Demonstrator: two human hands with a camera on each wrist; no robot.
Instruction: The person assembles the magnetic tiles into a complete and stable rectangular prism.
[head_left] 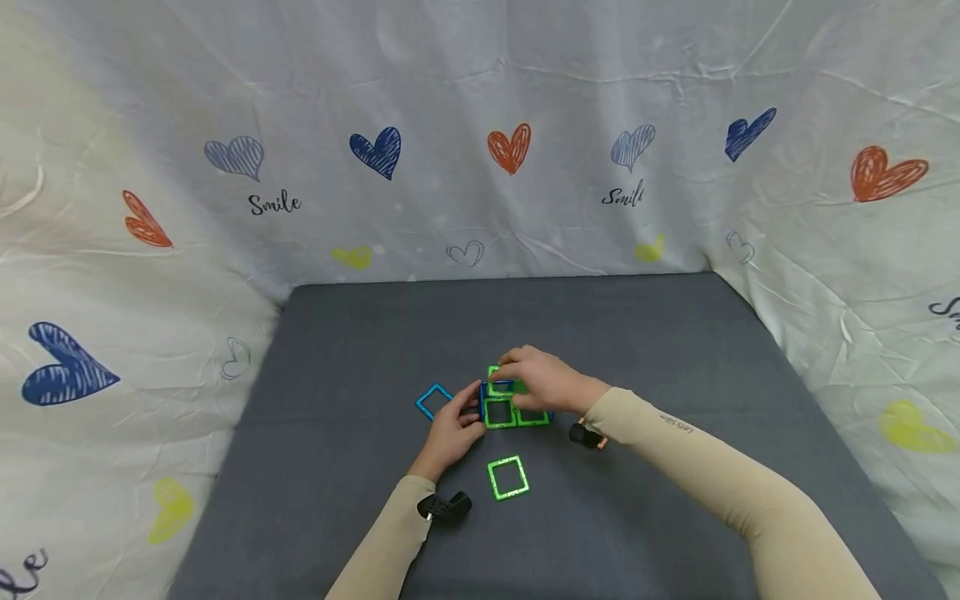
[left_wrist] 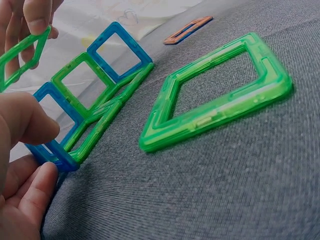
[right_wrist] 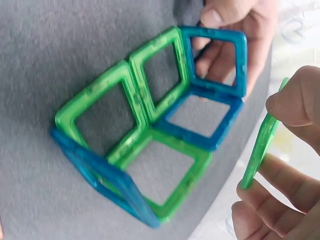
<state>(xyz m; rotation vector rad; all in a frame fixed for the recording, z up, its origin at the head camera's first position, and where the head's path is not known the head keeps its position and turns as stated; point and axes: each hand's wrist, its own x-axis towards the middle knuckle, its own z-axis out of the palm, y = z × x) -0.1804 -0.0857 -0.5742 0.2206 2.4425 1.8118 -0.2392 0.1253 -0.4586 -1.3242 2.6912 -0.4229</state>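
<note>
Two green square frames lie joined on the dark surface (head_left: 501, 426), with upright blue and green frames along their back and a blue frame at each end. My left hand (head_left: 447, 437) holds the left end blue frame (right_wrist: 241, 65), thumb and fingers at its edges. Above the back row, my right hand (head_left: 549, 382) pinches a separate green frame (right_wrist: 261, 147) between thumb and fingers; it hangs clear of the others in the right wrist view. A loose green frame (head_left: 508, 497) lies flat in front of the structure.
Another blue frame (head_left: 426, 393) lies left of the structure, partly behind my left hand. In the left wrist view a flat orange frame (left_wrist: 172, 41) with some blue along it lies farther off. A white cloth (head_left: 450, 208) printed with hearts hangs around the dark table (head_left: 637, 333).
</note>
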